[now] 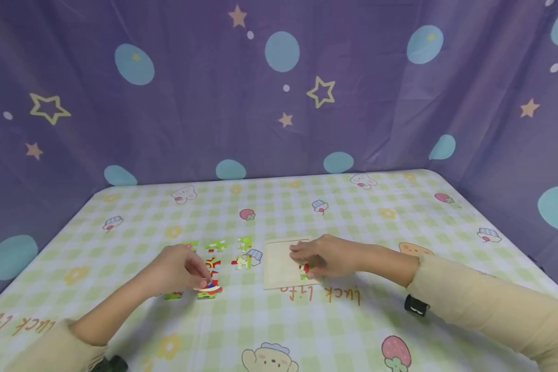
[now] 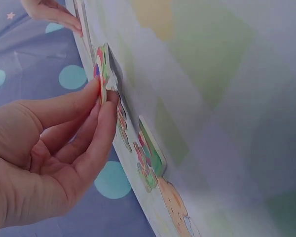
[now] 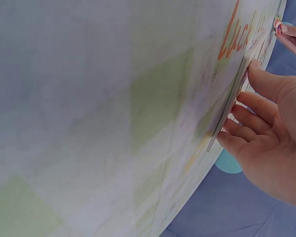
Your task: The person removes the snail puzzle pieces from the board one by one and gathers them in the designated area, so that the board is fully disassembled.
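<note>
My left hand (image 1: 174, 268) pinches a jigsaw puzzle piece (image 2: 104, 66) with red, blue and green print between thumb and fingertips. The piece stands tilted near the tablecloth in the left wrist view. Several loose puzzle pieces (image 1: 242, 262) lie around and beyond this hand, partly hidden by it. To their right lies a pale, shallow puzzle tray (image 1: 275, 266). My right hand (image 1: 335, 256) rests over the tray's right side, thumb and fingertips touching it, fingers loosely bent. A red and green piece (image 1: 303, 271) shows in the tray beneath that hand.
A green checked tablecloth (image 1: 242, 330) with printed cartoons covers the table. Behind it hangs a purple curtain (image 1: 190, 113) with stars and blue spots. Dark wrist bands (image 1: 416, 305) are worn at the sleeves.
</note>
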`<state>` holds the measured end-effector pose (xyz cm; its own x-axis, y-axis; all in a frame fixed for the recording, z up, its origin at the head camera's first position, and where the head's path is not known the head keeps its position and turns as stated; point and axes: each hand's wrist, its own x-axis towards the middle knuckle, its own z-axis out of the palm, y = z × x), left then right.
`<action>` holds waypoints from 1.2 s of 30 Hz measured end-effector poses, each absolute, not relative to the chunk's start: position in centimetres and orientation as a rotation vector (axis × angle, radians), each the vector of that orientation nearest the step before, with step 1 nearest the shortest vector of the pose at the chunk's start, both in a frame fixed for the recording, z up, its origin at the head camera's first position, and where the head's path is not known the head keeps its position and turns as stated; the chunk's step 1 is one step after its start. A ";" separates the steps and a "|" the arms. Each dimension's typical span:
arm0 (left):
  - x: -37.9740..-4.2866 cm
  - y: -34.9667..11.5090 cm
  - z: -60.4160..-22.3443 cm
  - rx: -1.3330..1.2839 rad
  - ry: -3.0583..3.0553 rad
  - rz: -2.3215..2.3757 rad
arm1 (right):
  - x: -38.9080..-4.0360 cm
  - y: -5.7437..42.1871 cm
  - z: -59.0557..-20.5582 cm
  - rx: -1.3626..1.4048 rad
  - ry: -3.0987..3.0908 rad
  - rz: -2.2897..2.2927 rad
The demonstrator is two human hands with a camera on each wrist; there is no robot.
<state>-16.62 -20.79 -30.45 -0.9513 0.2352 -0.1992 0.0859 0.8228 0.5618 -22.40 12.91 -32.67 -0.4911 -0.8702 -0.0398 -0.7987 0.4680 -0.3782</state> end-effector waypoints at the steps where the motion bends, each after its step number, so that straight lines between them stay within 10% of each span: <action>1: -16.6 -20.9 -30.5 0.245 2.757 0.821 | -22.4 12.9 -32.7 -1.444 2.490 -0.456; 36: -17.2 -20.6 -30.6 0.280 2.896 0.604 | -23.0 13.0 -32.8 -1.452 2.478 -0.496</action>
